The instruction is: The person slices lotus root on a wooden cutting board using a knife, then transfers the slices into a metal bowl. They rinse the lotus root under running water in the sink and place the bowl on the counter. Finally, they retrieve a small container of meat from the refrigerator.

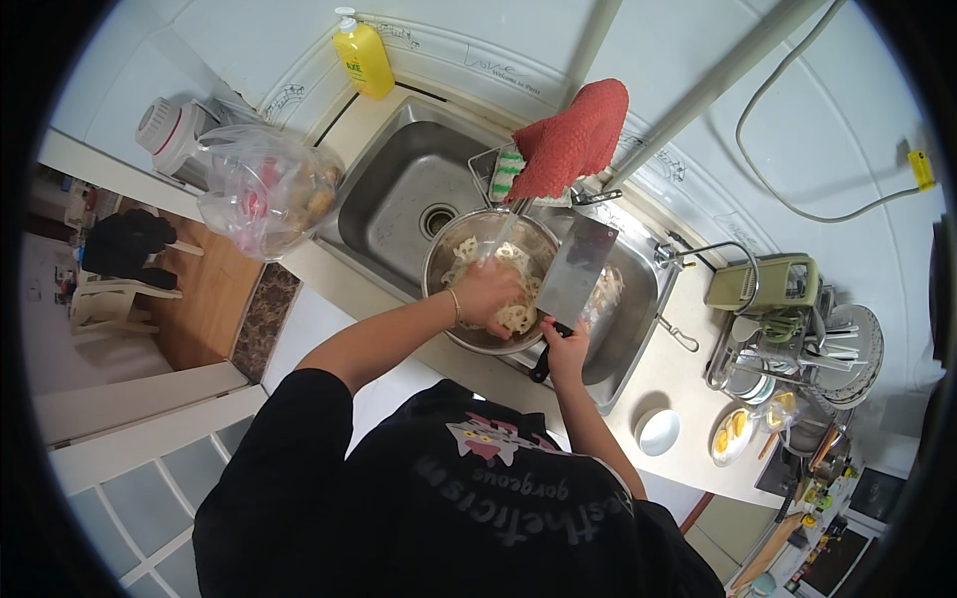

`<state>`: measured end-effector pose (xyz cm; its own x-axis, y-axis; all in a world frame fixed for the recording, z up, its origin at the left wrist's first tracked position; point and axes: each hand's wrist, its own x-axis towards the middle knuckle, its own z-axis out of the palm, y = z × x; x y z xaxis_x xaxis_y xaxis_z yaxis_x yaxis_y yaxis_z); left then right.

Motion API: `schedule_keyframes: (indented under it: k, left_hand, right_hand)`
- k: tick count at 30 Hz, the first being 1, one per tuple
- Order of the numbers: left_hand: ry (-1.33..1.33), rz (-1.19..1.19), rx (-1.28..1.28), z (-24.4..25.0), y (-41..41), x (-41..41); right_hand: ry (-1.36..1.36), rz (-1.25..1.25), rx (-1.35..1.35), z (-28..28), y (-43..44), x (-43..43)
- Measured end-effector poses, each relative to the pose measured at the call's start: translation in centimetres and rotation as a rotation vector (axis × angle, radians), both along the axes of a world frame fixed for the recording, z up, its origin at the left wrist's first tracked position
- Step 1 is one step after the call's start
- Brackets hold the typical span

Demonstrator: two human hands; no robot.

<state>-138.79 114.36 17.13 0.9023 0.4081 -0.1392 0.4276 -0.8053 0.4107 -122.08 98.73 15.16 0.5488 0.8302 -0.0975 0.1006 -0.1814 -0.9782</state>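
Note:
My left hand [489,294] reaches down into a metal bowl [482,348], its fingers spread over lotus root slices [519,318]. A stream of water [502,238] from the faucet falls into the bowl beside those fingers. In my right hand [567,348] is the black handle of a cleaver [576,267], its broad blade pointing away from me over the bowl's right rim. Partly hidden behind the blade, more pale cut pieces [604,293] lie in the right sink basin [635,329]. The bowl sits over the middle of the double sink.
The left basin [396,179] has a drain. A red cloth [572,142] hangs over the faucet area. On the left stand a plastic bag of produce [280,190] and a yellow soap bottle [365,60]. To the right are a white bowl [658,432], an oval plate [731,439] and a dish rack [755,366].

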Motion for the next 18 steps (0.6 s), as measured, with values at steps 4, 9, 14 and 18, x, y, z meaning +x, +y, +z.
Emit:
schedule_keyframes:
  k: [4,9,14,18]
  left_hand:
    - [0.195,0.542,0.020,-0.4,1.1,0.6]
    - [-0.197,0.577,-0.347,-4.9,2.1,-0.3]
    - [-0.426,0.639,-0.693,-2.7,3.2,-1.0]
    - [-0.213,0.245,-0.059,-0.2,0.6,0.0]
  right_hand:
    - [-0.044,-0.035,-0.034,-0.8,-0.2,0.0]
    - [-0.140,-0.035,-0.038,1.0,0.5,-0.8]
    - [0.095,-0.096,-0.083,-0.8,-0.1,-0.4]
    - [0.078,-0.091,-0.065,-1.3,-0.2,-0.4]
